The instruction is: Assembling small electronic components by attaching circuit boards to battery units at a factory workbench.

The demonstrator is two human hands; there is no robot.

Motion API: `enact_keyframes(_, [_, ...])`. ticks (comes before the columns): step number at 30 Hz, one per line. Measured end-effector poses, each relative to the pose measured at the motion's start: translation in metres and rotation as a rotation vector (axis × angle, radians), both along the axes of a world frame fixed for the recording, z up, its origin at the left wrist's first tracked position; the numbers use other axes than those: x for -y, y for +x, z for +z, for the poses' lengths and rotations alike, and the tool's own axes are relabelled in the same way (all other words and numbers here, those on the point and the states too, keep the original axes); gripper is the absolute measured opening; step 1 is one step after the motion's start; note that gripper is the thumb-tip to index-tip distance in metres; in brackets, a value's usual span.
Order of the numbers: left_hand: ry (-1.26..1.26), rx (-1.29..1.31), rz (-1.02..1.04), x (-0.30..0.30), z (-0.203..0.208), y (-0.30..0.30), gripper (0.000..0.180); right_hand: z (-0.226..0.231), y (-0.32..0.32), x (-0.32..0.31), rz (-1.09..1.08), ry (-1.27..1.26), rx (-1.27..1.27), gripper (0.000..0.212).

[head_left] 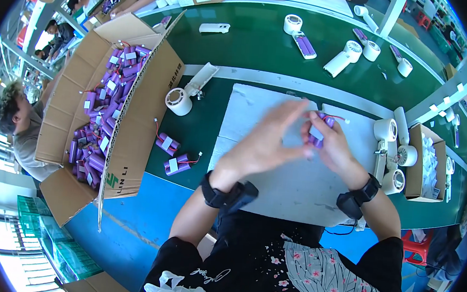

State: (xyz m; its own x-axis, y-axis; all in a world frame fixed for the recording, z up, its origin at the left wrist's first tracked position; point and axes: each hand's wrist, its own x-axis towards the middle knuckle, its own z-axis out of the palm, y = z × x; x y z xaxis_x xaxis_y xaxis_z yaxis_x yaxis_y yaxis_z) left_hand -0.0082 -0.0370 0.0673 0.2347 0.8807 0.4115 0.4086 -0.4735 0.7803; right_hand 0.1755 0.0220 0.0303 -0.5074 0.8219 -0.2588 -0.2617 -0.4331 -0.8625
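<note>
A purple battery pack [318,132] is gripped in the right hand [332,145] and held up over the white foam mat [296,189] on the green surface [252,43], probably so its red wires can be reached. The left hand [266,143] is spread open beside it, fingertips close to the pack (blur hides any contact). Two more purple packs [173,155] are laid just left of the mat, near the cardboard box [142,122] of packs, seemingly kept within reach. White fan housings [395,153] are gathered at the right.
</note>
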Motion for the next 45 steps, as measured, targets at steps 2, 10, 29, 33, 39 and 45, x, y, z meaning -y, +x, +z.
enact_keyframes(2, [-0.058, -0.603, 0.476, -0.006, 0.007, -0.034, 0.071, -0.011, 0.02, -0.007, -0.021, 0.001, 0.019, 0.028])
enact_keyframes(10, [-0.418, -0.865, 1.141, -0.018, -0.023, -0.152, 0.059, -0.03, 0.036, -0.007, 0.002, 0.39, 0.224, 0.023])
enact_keyframes(29, [0.023, -0.199, -0.133, -0.076, -0.019, 0.023, 0.042, -0.019, 0.047, -0.009, -0.148, 0.819, 0.62, 0.022])
enact_keyframes(33, [-0.169, -0.228, 0.002, -0.059, -0.019, 0.015, 0.037, -0.022, 0.046, -0.006, -0.202, 0.862, 0.795, 0.026])
enact_keyframes(39, [-0.374, -0.178, -0.223, -0.052, -0.039, 0.014, 0.034, -0.02, 0.044, 0.0, -0.18, 0.958, 0.87, 0.026])
enact_keyframes(45, [-0.351, 0.048, -0.24, -0.052, -0.06, 0.011, 0.023, -0.021, 0.045, 0.001, -0.179, 1.276, 0.649, 0.028])
